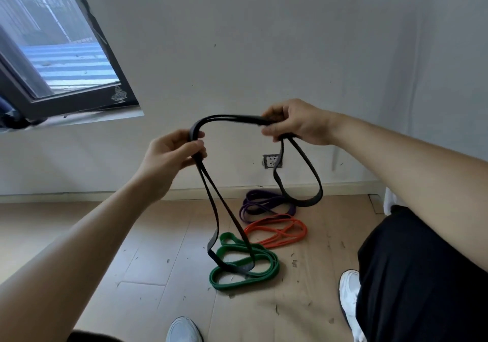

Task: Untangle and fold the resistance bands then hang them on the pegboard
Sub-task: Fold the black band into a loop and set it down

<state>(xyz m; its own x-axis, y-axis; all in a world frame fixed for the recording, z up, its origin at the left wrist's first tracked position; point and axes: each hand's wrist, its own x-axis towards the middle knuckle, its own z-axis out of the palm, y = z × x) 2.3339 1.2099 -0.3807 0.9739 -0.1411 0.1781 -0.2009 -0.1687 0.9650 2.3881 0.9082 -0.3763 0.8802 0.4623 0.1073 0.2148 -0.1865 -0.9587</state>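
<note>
Wood-look floor point(158, 236) by wall: green band point(237, 249), orange band point(303, 232) and purple band point(260, 196) lie coiled close together, none hung; pegboard not in view. Black band point(232, 116) is raised and doubled, w/ a loop hanging below each hand, so judged early: 1 of 4 mid-fold, the rest untouched. Left hand point(171, 154) grips the doubled strands at one bend, fingers curled; right hand point(298, 122) is closed round the other end.
</note>
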